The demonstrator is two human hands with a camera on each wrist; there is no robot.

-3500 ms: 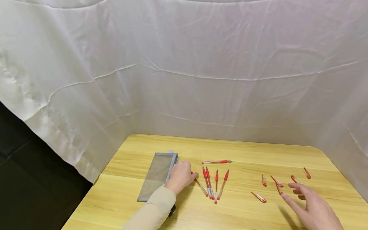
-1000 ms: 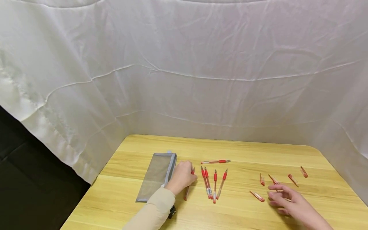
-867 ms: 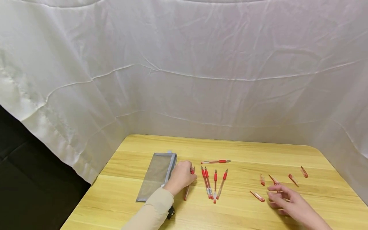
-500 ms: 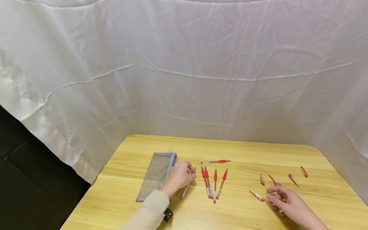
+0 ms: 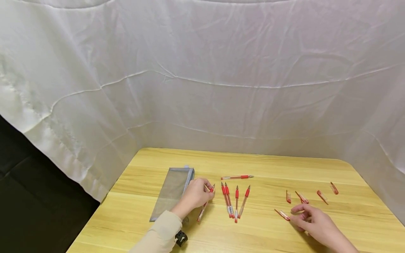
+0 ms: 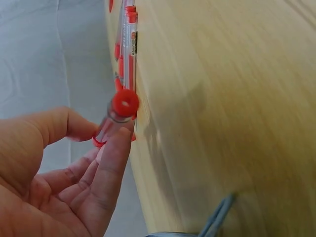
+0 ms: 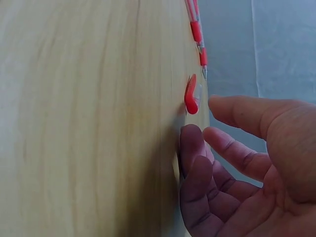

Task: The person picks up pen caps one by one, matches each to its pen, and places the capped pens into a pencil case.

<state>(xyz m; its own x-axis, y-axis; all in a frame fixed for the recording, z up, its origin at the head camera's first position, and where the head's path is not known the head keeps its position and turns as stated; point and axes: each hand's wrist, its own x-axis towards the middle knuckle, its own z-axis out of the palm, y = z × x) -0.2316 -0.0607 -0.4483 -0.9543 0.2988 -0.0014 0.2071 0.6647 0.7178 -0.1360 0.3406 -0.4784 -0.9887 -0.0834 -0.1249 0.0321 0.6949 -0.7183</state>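
Red pen (image 5: pixel 205 206) pinched in L hand (image 5: pixel 193 195), btwn grey pouch (image 5: pixel 171 195) & four pens (image 5: pixel 237 196) on wood tbl (image 5: pixel 202 242). R hand (image 5: pixel 313 223): thumb & fingers apart, loosely bent, just beside one cap (image 5: pixel 282 214); other caps (image 5: pixel 322 197) farther back, extra pen (image 5: pixel 237 177) behind the four.

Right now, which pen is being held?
The leftmost pen, beside the grey pouch: the left hand pinches it, while the other five pens lie untouched.

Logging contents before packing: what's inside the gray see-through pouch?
Nothing distinct shows through the exposed face of the gray see-through pouch. In the head view, the left hand and sleeve cover its near right part, so anything there can't be seen.
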